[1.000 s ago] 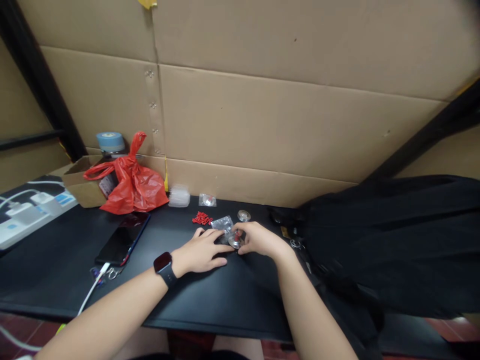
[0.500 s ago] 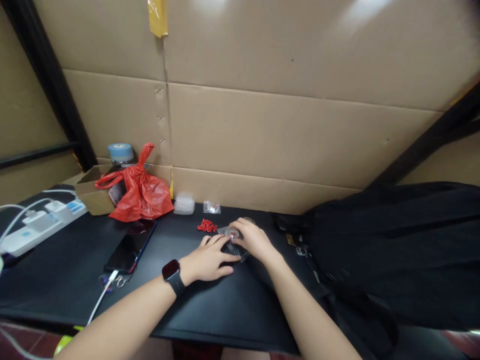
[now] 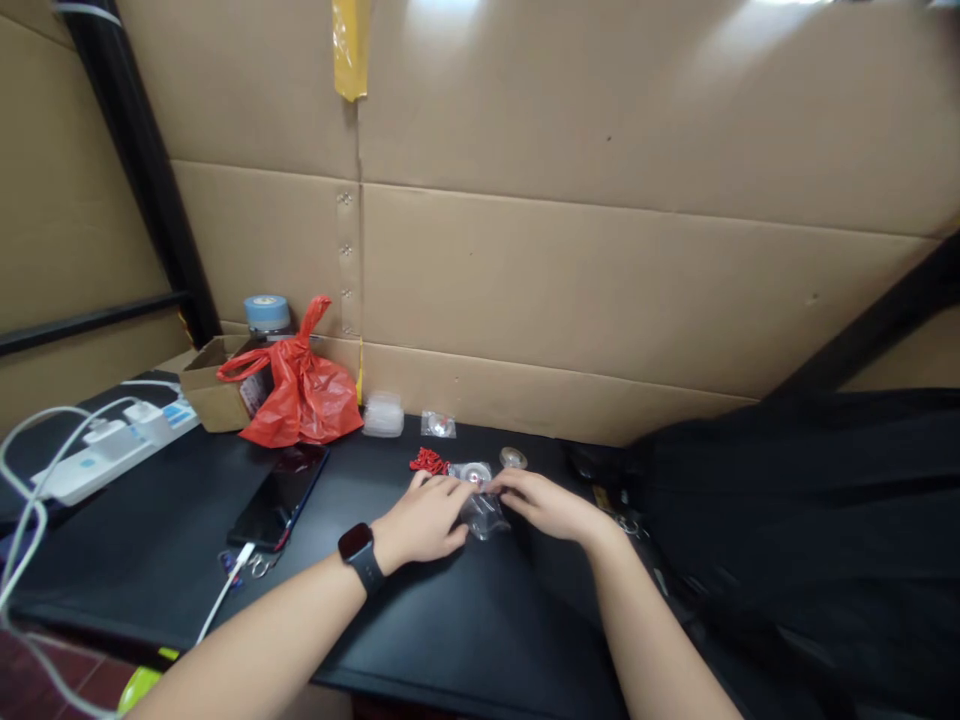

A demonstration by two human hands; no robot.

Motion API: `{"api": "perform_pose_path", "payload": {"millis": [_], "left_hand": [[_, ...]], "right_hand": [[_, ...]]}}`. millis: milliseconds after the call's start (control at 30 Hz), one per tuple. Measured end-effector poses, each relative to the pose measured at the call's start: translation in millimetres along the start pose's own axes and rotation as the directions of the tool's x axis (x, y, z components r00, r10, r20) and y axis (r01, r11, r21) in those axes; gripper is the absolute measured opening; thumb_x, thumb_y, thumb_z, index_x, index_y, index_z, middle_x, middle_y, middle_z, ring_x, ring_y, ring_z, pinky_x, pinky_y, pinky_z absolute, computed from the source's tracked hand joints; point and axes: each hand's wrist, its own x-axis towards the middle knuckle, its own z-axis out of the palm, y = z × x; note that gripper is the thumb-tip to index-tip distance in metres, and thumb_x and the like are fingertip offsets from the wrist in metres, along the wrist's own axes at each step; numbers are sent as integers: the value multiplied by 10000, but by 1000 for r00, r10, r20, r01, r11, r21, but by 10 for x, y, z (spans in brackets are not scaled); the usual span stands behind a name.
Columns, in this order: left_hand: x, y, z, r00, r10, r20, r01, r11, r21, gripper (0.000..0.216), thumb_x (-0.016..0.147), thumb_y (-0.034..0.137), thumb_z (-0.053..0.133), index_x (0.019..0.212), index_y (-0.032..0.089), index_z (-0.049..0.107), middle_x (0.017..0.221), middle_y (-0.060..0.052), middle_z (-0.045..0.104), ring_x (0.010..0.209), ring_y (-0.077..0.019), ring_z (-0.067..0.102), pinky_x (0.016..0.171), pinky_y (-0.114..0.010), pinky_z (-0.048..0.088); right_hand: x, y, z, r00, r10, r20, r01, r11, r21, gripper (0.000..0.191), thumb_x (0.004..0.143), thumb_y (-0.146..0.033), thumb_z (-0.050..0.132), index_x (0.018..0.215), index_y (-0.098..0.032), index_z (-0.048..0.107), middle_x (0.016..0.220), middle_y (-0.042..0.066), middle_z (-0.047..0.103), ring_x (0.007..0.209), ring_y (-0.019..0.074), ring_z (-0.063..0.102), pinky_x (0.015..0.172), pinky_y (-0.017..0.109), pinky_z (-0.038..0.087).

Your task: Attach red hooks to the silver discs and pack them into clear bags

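Observation:
A clear plastic bag (image 3: 486, 519) lies flat on the black tabletop, with a round whitish item (image 3: 475, 474) with a small red centre in its upper part. My left hand (image 3: 429, 520), a dark watch on its wrist, lies palm down with fingers stretched over the bag's left side. My right hand (image 3: 553, 507) is at the bag's right side. Its fingertips touch the bag's edge near the round item, fingers slightly bent and apart from the thumb. Just beyond sits a roll of clear tape (image 3: 513, 458). A bunch of red cords (image 3: 429, 461) lies beyond my left fingers.
At the back stand a small sealed clear bag (image 3: 438, 425), clear plastic cases (image 3: 383, 415), a red plastic bag (image 3: 307, 395) and a cardboard box (image 3: 217, 385). A charging phone (image 3: 279, 497) and a power strip (image 3: 112, 462) lie left. Black fabric (image 3: 825, 530) covers the right.
My right hand has drawn back to the right off the round item, uncovering it and the tape roll. My left hand stays on the bag. The view has shifted slightly.

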Motion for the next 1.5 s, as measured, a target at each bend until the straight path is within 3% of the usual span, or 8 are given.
{"api": "perform_pose_path", "payload": {"millis": [133,300,533,733,900,1100,1300,1500], "left_hand": [[54,-13,61,998,-46,-43,48,998,50,497,836,198,514,1330,225,458,1221,-122,615,1187,-300,514,995,-446,348],[97,-63,51,997,-65,-29,65,998,8,586,762,151,520,1334,255,447,1264,-101,610,1243,-306,462,1010,-481,320],[61,-116,35,998,-61,-9,60,998,-34,544,774,137,514,1306,250,492,1263,-89,620,1239,-298,461,992,-460,317],[93,-137,40,991,-110,-71,108,994,-29,411,853,102,436,1217,260,541,1130,-64,678,1172,-258,501,942,-426,322],[95,-115,3,992,-102,-67,100,994,-41,599,731,60,507,1294,258,460,1228,-65,644,1233,-264,477,948,-415,299],[118,-69,39,974,-189,-126,165,970,-177,356,914,207,483,1263,268,444,1029,-11,726,1098,-210,579,909,-391,279],[153,-67,62,921,-364,-138,319,908,-270,355,855,209,550,1192,244,445,891,11,754,1071,-213,617,877,-389,265],[123,-29,36,914,-355,-196,325,930,-171,353,847,149,528,1179,248,463,826,27,731,998,-200,621,865,-381,260]], "right_hand": [[21,35,20,1000,14,3,-14,999,-29,383,741,-38,574,1073,-208,657,1034,64,669,914,201,607,849,326,481],[98,27,69,1000,1,-26,-4,995,-102,115,789,-110,606,852,-186,665,878,47,655,807,188,597,766,301,459],[87,23,66,999,29,-27,-30,998,-51,328,669,-38,653,959,-188,619,865,7,616,743,151,544,695,251,438],[141,-8,73,998,-13,-62,11,1000,-29,19,815,-182,643,835,-182,642,786,18,618,720,158,556,687,262,431],[81,-31,-1,997,38,-74,-32,996,79,118,888,-251,566,840,-180,647,760,20,653,710,159,597,707,268,448],[40,-3,-53,998,-12,-58,15,999,46,205,902,-333,551,828,-175,658,861,58,671,800,181,594,768,304,458],[29,78,-48,999,-20,-43,22,999,40,207,885,-334,564,795,-180,670,1009,89,678,944,216,607,872,352,469],[75,178,29,998,34,-47,-34,999,6,276,910,-336,498,761,-178,667,1014,99,670,956,228,614,923,366,456]]}}
